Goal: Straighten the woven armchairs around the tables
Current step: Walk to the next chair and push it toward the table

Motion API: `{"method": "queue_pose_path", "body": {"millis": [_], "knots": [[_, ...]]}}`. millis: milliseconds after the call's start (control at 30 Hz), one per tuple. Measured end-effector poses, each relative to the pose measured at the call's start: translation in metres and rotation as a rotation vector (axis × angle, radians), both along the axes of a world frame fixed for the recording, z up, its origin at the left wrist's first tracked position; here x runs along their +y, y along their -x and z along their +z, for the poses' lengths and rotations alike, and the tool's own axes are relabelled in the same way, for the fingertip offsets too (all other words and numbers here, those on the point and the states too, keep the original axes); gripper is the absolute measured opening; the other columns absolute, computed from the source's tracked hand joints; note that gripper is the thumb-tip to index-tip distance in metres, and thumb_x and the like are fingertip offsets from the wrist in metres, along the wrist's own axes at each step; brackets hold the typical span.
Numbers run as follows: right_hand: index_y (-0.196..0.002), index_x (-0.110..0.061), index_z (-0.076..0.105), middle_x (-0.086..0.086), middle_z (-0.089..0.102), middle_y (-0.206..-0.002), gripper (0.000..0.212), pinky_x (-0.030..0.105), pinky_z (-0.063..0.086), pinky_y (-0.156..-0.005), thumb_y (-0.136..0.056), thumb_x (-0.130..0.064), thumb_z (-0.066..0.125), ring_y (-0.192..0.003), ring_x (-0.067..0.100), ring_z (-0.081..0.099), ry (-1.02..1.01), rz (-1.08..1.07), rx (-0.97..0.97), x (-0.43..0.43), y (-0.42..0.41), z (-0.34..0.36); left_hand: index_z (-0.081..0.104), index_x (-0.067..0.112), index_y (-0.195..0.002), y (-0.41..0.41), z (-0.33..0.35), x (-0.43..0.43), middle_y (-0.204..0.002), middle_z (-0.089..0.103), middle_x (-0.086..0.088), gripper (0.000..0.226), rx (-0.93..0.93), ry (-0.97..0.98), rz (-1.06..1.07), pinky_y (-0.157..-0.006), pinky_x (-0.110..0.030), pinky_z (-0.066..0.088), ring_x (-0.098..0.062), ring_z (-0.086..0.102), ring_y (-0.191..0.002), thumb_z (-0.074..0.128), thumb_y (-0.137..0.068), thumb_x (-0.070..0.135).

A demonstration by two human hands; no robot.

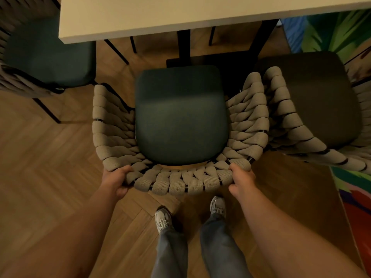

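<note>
A woven armchair with beige braided straps and a dark green seat cushion stands directly below me, facing the pale table. My left hand grips the left end of its curved backrest, thumb on top. My right hand grips the right end of the same backrest. The seat's front edge sits just short of the tabletop's near edge.
A second woven armchair with a dark seat presses against the right armrest. A third armchair stands at the left, partly under the table. Black table legs rise behind the seat. A colourful rug lies at right; my feet stand on herringbone wood floor.
</note>
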State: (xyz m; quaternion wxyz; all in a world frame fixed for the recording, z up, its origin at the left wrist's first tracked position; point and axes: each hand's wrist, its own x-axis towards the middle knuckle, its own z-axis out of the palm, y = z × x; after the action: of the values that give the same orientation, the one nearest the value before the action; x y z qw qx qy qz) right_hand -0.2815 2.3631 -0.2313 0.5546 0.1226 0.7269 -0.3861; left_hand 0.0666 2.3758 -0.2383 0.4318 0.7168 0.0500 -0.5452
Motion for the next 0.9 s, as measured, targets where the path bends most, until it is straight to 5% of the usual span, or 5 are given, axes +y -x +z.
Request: {"method": "queue_pose_path", "body": {"millis": [667,900], "knots": [[-0.148,-0.023,0.04,0.02,0.058,-0.137,0.07,0.056,0.052,-0.097,-0.088,0.006,0.062,-0.116,0.04,0.063,0.036,-0.012,-0.022,-0.02,0.003,0.005,0.042,0.03,-0.131,0.012,0.021,-0.021,-0.118,0.057,-0.007,0.064,0.007,-0.001,-0.006,-0.086,-0.062,0.053,-0.033,0.06,-0.105,0.061,-0.085,-0.01],[-0.147,-0.023,0.042,0.021,0.06,-0.135,0.069,0.056,0.055,-0.092,-0.088,0.007,0.062,-0.112,0.04,0.065,0.021,-0.012,-0.023,-0.019,0.003,0.003,0.042,0.028,-0.137,0.014,0.02,-0.022,-0.121,0.056,-0.009,0.068,-0.01,-0.018,0.012,-0.08,-0.06,0.055,-0.033,0.062,-0.099,0.06,-0.085,-0.011]]}}
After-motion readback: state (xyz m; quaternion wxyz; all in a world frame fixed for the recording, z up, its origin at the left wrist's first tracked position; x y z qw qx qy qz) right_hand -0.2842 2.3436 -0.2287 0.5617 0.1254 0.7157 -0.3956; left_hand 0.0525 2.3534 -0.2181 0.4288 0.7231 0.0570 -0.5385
